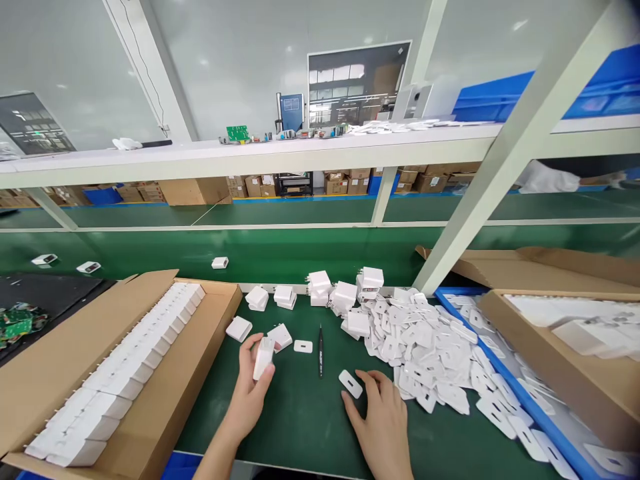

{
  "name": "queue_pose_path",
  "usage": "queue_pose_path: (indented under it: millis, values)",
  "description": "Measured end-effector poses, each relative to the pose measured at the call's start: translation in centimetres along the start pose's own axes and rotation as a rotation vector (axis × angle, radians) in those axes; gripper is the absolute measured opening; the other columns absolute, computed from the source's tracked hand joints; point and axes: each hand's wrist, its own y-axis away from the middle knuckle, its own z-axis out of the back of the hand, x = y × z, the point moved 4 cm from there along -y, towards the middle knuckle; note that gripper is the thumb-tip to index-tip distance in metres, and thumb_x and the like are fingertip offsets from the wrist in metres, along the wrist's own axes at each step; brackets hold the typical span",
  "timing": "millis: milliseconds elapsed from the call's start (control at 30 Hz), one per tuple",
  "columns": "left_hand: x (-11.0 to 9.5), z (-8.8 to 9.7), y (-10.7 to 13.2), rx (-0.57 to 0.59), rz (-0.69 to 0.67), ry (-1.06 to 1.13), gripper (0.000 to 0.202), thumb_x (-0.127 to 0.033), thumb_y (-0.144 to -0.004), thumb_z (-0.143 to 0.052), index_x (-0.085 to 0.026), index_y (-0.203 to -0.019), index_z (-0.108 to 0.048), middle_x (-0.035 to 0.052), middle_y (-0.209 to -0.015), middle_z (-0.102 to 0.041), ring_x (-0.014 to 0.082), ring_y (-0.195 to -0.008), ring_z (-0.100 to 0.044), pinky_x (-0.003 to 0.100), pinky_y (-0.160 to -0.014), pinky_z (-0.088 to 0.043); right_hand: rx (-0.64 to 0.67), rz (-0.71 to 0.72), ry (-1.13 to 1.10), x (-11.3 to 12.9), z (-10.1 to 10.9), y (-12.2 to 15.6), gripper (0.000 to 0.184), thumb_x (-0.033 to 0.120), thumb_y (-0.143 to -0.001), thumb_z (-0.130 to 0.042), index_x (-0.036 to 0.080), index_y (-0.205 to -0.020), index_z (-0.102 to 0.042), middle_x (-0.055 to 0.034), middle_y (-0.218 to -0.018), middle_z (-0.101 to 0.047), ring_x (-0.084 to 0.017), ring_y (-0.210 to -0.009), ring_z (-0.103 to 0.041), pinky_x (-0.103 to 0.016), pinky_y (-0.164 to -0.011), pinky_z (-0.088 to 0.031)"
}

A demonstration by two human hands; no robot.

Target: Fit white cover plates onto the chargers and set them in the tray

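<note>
A dark green, smooth tabletop (300,420) spreads across the near part of the scene. On its left lies a long, open, brown cardboard box (203,377) with white, blocky plastic casings (117,380) lined up inside; at the far right is another open brown cardboard box (565,370), also containing white pieces. Beside that right box runs a shallow tray with a blue rim (515,373), and a broad heap of flat, white, rounded plastic plates (425,347) sits left of it, some spilling to the near right along the rim. The hands are well apart. The left hand (250,393) has its thumb and fingers closed around one upright white block casing (263,360); the right hand (377,417) reaches in from the near right, thumb and forefinger parted at the edge of a white oval plate with a dark slot (351,384), and whether they grip it I cannot tell. Loose white casings (257,298) stand farther off, from behind the left hand to the heap. Between the hands, slightly farther away, lies a slim black pointed tool (321,357), with a small slotted white plate (303,346) just to its left.
</note>
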Motion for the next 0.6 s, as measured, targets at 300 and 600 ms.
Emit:
queue_pose_path:
  millis: [300,600]
  values:
    - [-1.4,-4.2,3.4,0.146,0.270,0.360,0.061,-0.056,-0.089,-0.071,-0.026,-0.141,-0.059,0.0137,-0.131,-0.066,0.0151,-0.069,-0.055,0.038,-0.074,-0.053,0.190,-0.084,-0.362,0.3,0.7,-0.8,0.034,0.052,-0.105,-0.054,0.023,-0.110,-0.070,-0.0098,-0.106,-0.068,-0.027,-0.096,-0.066,-0.041,-0.083,-0.053]
    - [-3.1,-5.7,5.0,0.164,-0.015,-0.191,0.013,-0.041,-0.097,-0.064,-0.032,-0.106,-0.066,0.0086,-0.103,-0.068,0.0240,-0.077,-0.062,0.035,-0.063,-0.049,0.167,-0.125,-1.012,4.7,5.3,-2.0,0.017,0.035,-0.102,-0.062,0.022,-0.111,-0.069,-0.0105,-0.104,-0.062,-0.022,-0.097,-0.065,-0.032,-0.085,-0.058]
